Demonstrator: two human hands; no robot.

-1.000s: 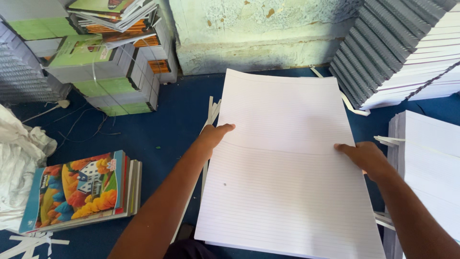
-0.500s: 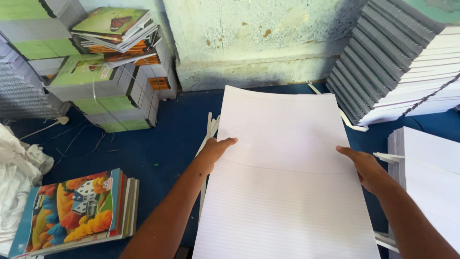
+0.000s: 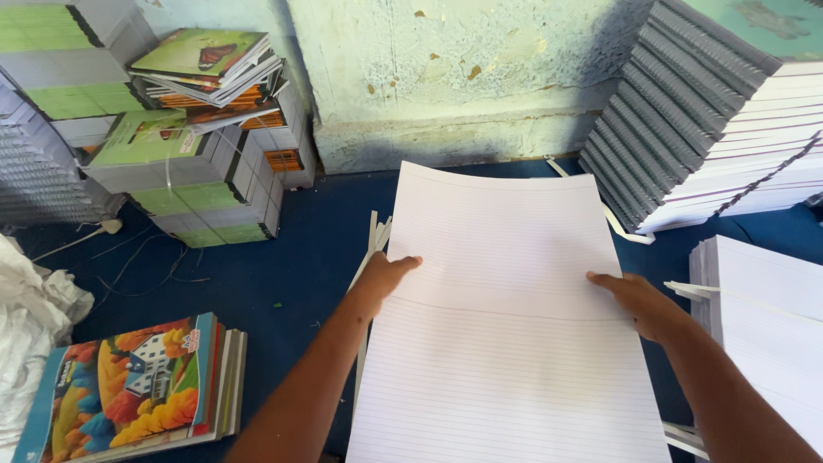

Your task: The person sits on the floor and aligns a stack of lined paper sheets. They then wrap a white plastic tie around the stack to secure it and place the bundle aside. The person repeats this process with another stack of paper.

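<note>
Far left: colourful picture-cover notebooks (image 3: 129, 390) stacked on the blue floor (image 3: 300, 257); green-covered bundles (image 3: 184, 176) behind them.

Centre: stack of ruled paper sheets (image 3: 506, 343) lies flat, faint crease across the middle.

Left hand (image 3: 386, 279) grips the stack's left edge, thumb on top. Right hand (image 3: 639, 302) grips the right edge likewise. To handle well, judged: keep both grips level at the crease so the edges stay flush.

Right: white paper pile (image 3: 771, 317); grey-spined stack (image 3: 720, 120) behind it.

Two bare forearms, sleeveless as far as visible; left hand (image 3: 387, 276) at 9 o'clock, right hand (image 3: 639, 302) at 3 o'clock, no rings, no watch.
</note>
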